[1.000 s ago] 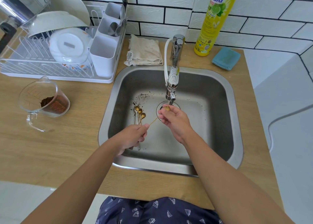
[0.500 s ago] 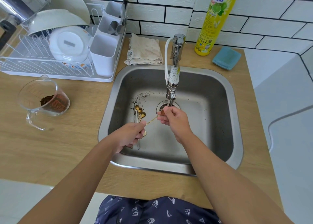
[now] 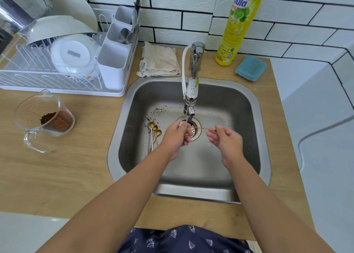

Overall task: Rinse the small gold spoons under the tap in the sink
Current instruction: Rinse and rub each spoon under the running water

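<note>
You are holding one small gold spoon [image 3: 201,128] level across the drain [image 3: 193,131] at the middle of the sink [image 3: 249,99], just below the tap [image 3: 189,107]. Your left hand [image 3: 177,136] is closing its fingers around the bowl end under the thin stream, and your right hand [image 3: 225,139] is pinching the tip of the handle between thumb and fingertips. The other gold spoons [image 3: 154,133] are lying together on the sink floor near its left wall, among dark specks. The grip is looking like the weak point: wet metal held only at its ends is likely to slip, and a drop here is landing on the drain grate. Splashing is also threatening to push the specks back onto the waiting spoons.
</note>
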The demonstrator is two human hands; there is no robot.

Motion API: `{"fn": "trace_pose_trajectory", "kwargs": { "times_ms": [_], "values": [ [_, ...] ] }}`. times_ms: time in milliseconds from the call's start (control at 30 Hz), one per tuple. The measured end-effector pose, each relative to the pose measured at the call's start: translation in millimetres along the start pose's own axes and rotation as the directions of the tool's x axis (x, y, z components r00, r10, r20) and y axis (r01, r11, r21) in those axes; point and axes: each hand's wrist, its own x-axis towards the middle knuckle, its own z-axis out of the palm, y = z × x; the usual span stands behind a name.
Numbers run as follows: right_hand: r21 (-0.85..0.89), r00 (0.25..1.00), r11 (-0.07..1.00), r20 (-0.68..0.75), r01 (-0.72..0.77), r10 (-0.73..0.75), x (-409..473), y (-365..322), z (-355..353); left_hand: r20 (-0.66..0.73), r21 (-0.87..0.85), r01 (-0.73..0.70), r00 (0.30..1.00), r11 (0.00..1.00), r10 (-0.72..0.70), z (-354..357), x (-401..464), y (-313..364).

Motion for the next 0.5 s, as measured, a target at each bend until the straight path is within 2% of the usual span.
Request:
{"fn": "trace_pose_trajectory", "kwargs": {
  "times_ms": [167,300,433,500],
  "values": [
    [-0.009,1.000,1.000,-0.009,0.011,-0.011,-4.5,-3.9,-17.0,-0.055,-0.070,-0.040,0.998,0.997,0.037,20.6,4.8,-3.1],
    [0.016,1.000,1.000,-0.014,0.023,-0.023,-7.5,-6.6,-15.1,-0.010,-0.214,0.050,0.999,0.976,-0.053,21.4,6.5,-6.5],
    [0.029,0.995,0.997,0.068,0.073,-0.075,-12.7,-4.6,-8.8,-0.114,-0.148,0.134,0.982,0.980,-0.152,13.3,15.9,-6.6],
    [0.100,0.991,0.992,0.099,0.083,-0.093,-14.5,-3.9,-6.0,-0.089,-0.150,0.159,0.981,0.976,-0.173,10.0,21.5,-3.5]
  ]
}}
